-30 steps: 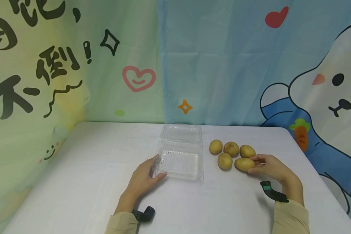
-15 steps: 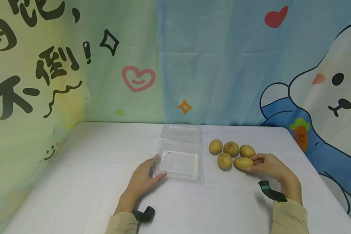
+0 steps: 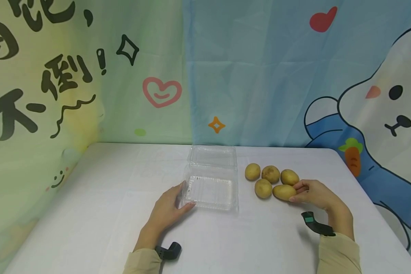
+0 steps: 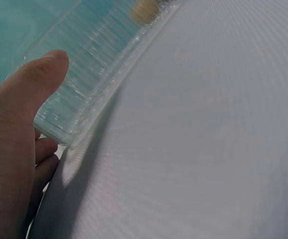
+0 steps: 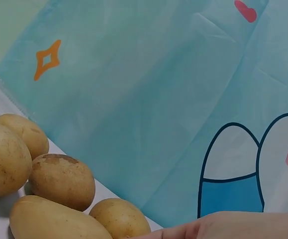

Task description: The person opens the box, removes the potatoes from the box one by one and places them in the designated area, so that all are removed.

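Observation:
A clear plastic clamshell container (image 3: 210, 191) stands unfolded on the white table, its lid (image 3: 213, 156) laid back toward the curtain. My left hand (image 3: 169, 205) holds its left near corner. In the left wrist view the thumb (image 4: 47, 69) lies along the container's near wall, with the other fingers curled behind the corner. Over to the right, my right hand (image 3: 316, 196) pinches the right end of an oblong potato (image 3: 283, 192) between thumb and fingertips. That potato lies in front of the others, close beside a round potato (image 3: 263, 188).
Along the back of the group sit more potatoes: one on the left (image 3: 252, 172), a brown-patched one (image 3: 270, 174) and one on the right (image 3: 289, 177). A printed curtain (image 3: 253, 76) hangs behind the table (image 3: 123, 171). A dark band (image 3: 318, 224) circles each wrist.
My right hand has shifted slightly left with the oblong potato, bringing it nearer the round one beside it. The left hand and the container have stayed put.

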`<state>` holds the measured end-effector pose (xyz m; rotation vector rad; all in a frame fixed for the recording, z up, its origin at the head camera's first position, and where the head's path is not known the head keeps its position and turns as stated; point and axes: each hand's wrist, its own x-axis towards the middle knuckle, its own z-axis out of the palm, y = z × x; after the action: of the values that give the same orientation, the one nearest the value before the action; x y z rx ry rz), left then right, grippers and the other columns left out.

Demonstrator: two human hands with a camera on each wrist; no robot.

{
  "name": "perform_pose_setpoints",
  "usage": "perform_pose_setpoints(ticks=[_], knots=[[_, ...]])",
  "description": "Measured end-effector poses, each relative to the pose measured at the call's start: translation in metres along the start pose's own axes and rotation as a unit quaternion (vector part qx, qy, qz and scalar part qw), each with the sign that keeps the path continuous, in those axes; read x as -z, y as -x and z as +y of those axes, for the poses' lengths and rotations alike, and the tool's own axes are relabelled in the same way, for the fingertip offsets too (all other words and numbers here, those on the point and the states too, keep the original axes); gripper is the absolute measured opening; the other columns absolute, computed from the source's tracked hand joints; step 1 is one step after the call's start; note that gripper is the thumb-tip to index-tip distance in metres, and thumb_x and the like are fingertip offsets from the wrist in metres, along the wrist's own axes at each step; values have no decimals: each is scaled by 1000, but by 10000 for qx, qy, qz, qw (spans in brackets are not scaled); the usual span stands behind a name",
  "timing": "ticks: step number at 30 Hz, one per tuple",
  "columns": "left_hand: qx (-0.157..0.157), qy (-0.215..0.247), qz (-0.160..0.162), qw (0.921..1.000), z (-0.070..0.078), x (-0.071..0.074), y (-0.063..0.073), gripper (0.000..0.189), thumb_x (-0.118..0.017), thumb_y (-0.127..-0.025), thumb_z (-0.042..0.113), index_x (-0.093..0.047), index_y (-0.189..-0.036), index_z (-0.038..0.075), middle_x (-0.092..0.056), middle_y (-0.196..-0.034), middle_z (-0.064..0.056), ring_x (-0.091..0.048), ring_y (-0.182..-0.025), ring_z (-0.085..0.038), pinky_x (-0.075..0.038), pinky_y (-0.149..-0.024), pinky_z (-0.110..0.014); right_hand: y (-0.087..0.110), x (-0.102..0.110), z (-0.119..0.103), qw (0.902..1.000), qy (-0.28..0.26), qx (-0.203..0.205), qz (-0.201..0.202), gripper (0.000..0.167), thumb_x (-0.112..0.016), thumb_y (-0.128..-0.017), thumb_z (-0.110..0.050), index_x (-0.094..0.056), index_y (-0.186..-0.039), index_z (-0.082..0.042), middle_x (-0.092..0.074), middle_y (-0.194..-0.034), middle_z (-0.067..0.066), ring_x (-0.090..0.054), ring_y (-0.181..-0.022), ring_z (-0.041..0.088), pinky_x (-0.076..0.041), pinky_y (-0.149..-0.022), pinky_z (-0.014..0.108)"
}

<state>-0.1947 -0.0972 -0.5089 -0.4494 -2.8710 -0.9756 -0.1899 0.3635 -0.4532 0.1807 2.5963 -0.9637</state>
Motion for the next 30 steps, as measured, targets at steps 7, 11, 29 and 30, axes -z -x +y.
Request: perform_pose_setpoints(ticks=[7, 11, 29, 30], knots=[[-5, -17, -7, 10000, 1, 0, 0, 82, -63, -80, 60, -42, -144, 13, -52, -140, -10, -48, -130, -30, -39, -109, -45, -2, -1, 3, 9999, 124, 12, 96, 68, -79, -72, -44, -58, -118, 1, -67, -101, 7, -58, -93, 20, -48, -82, 38], [-8, -32, -9, 10000, 1, 1, 0, 82, -63, -80, 60, -42, -144, 13, -52, -140, -10, -49, -130, -30, -39, -109, -45, -2, -1, 4, 9998, 121, 17, 138, 70, -79, -71, -46, -59, -119, 2, -68, -102, 7, -60, -93, 19, -50, -84, 40], [-56, -19, -1, 10000, -1, 0, -1, 82, -64, -80, 58, -42, -144, 12, -53, -140, -11, -49, -130, -30, -40, -109, -45, -3, -1, 3, 9989, 278, 31, 363, 71, -78, -69, -52, -63, -115, 0, -69, -106, 11, -60, -100, 25, -49, -87, 47], [-56, -21, 3, 10000, 0, 0, -1, 82, -64, -80, 58, -42, -144, 12, -53, -140, -10, -49, -130, -30, -40, -109, -45, -3, -1, 3, 9989, 294, 32, 369, 71, -78, -70, -52, -63, -115, 0, -69, -106, 11, -60, -100, 25, -49, -87, 47]])
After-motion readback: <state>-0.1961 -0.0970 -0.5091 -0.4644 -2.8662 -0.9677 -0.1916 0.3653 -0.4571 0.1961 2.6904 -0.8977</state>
